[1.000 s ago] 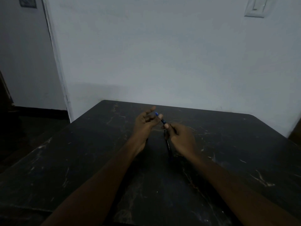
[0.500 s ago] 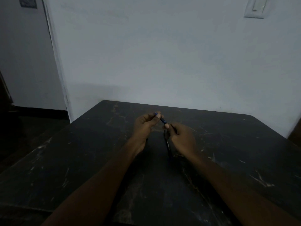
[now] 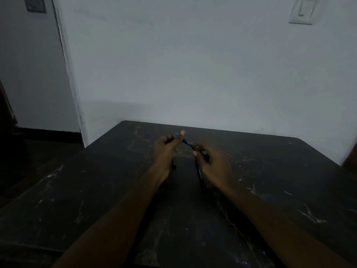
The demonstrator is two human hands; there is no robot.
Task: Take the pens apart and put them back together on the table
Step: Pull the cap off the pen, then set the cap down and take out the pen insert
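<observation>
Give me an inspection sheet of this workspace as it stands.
Surface: dark marbled table, scuffed.
Job's things: blue pen held between both hands above the table; dark pen by the right hand, held or lying unclear; thin dark piece below the left hand.
Clutter: nothing seen.
Grippers: left hand pinches the blue pen's far end; right hand pinches its near end.
Cables: nothing seen.
Surroundings: white wall, light switch, door frame.
</observation>
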